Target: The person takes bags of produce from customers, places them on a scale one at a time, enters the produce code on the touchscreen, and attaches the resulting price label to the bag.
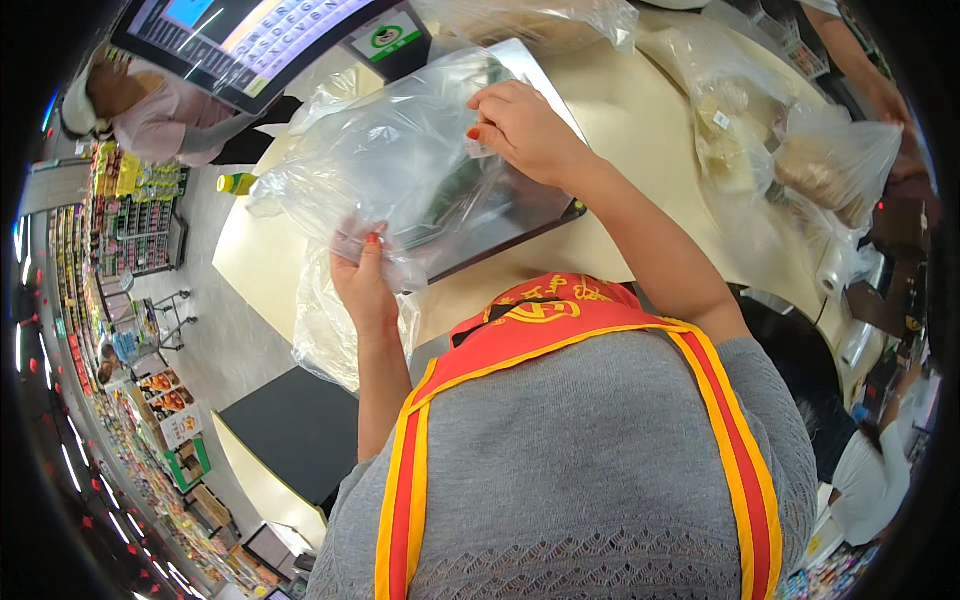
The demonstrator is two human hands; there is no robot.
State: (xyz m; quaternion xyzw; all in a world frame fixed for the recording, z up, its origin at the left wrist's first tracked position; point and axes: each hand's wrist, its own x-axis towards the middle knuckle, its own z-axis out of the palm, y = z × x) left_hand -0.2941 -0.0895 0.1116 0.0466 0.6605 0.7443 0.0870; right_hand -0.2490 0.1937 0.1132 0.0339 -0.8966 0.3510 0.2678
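A large clear plastic bag (390, 157) lies over a shiny metal scale plate (517, 199) on a cream counter. Something long and dark green (461, 184) shows dimly through the film; its exact kind cannot be told. My left hand (365, 277) grips the bag's near left end, with the thumb on top of the film. At the bag's right side, my right hand (529, 135) has its fingers bent against the plastic, thumb and forefinger close together. A small pale label (480, 148) with print sits under that thumb.
A touchscreen monitor (247, 45) overhangs the far left. More filled plastic bags (817, 161) rest on the right of the counter (637, 112). A yellow-capped bottle (236, 184) stands at the left edge. A person (161, 112) is across the counter; another person's arm (855, 60) is far right.
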